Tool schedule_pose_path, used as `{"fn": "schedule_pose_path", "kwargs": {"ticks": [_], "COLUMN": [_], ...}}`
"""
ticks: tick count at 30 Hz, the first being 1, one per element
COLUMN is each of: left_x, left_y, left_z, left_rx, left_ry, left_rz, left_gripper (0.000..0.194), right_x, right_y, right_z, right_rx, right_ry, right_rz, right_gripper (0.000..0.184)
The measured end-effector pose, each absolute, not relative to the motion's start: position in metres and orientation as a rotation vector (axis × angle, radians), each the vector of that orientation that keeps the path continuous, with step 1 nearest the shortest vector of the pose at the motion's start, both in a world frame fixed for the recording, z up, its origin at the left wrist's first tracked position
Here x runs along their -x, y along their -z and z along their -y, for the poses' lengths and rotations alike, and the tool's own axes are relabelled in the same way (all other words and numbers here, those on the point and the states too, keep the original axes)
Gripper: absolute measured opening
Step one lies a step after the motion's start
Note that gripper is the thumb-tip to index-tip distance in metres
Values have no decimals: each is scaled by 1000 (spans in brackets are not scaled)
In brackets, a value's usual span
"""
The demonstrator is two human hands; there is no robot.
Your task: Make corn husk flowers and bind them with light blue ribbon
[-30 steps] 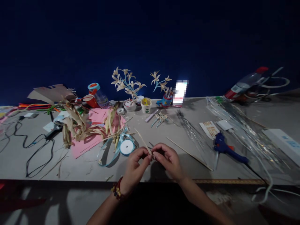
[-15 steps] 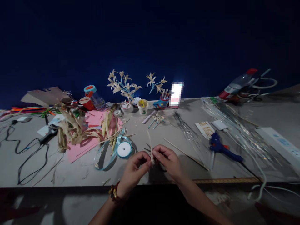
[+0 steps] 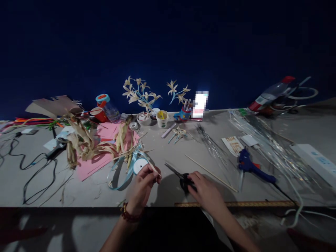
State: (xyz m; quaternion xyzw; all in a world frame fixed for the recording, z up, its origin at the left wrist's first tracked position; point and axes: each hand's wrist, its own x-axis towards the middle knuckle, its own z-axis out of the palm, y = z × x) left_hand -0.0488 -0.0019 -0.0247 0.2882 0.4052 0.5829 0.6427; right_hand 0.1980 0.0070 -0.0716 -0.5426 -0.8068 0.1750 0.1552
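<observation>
My left hand (image 3: pixel 144 183) is closed in a pinch on a thin pale strip of corn husk (image 3: pixel 154 169), most of it hidden by the fingers. Just behind that hand stands a roll of light blue ribbon (image 3: pixel 139 165), its loose end looped to the left. On the table to the right lie black-handled scissors (image 3: pixel 181 176), blades pointing to the far left. My right hand (image 3: pixel 204 189) has its fingers curled on the scissor handles, partly covering them. Beyond the hands sits a small bunch of pale husk flowers with blue stems (image 3: pixel 178 133).
Dried corn husks (image 3: pixel 84 140) and pink paper (image 3: pixel 91 162) lie on the left. A blue glue gun (image 3: pixel 253 169), its cord, wire stems (image 3: pixel 214 143) and a power strip (image 3: pixel 315 157) are on the right. A long ruler (image 3: pixel 225 204) runs along the front edge. Small cups (image 3: pixel 162 120) stand at the back.
My hands have moved apart. The left has gone left with the husk strip; the right has let go of it and moved right and down onto the scissors. The view has shifted slightly.
</observation>
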Motion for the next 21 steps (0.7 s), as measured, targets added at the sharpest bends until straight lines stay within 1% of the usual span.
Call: {"fn": "schedule_pose_path", "kwargs": {"ticks": [2, 4, 6, 8, 10, 12, 16, 18, 21], "left_x": [48, 49, 49, 48, 45, 41, 33, 30, 29], "left_y": [25, 25, 26, 25, 24, 22, 17, 17, 19], "left_z": [2, 2, 2, 1, 0, -2, -4, -3, -1], "left_rx": [-624, -619, -617, -606, -597, -599, -652, -710, -828], "left_ry": [-1332, -1344, -1364, -1389, -1423, -1463, -1529, -1535, -1521], "left_rz": [-900, -903, -914, -928, -949, -964, -973, -977, -994], "left_gripper": [14, 15, 15, 16, 17, 17, 19, 18, 16], "right_x": [-200, -204, -208, -206, -199, -186, -162, -156, -152], "right_y": [69, 66, 63, 58, 53, 48, 44, 44, 41], "right_z": [-13, -18, -21, -19, -13, -4, 8, 9, 8], "right_rx": [1596, 1612, 1552, 1403, 1256, 1199, 1144, 1123, 1108], "right_ry": [-585, -788, -1130, -1480, -1714, -1838, -1932, -1942, -1943], "right_rz": [2253, 2124, 1901, 1638, 1445, 1346, 1249, 1261, 1353], "right_gripper": [11, 7, 16, 27, 37, 44, 55, 54, 45]}}
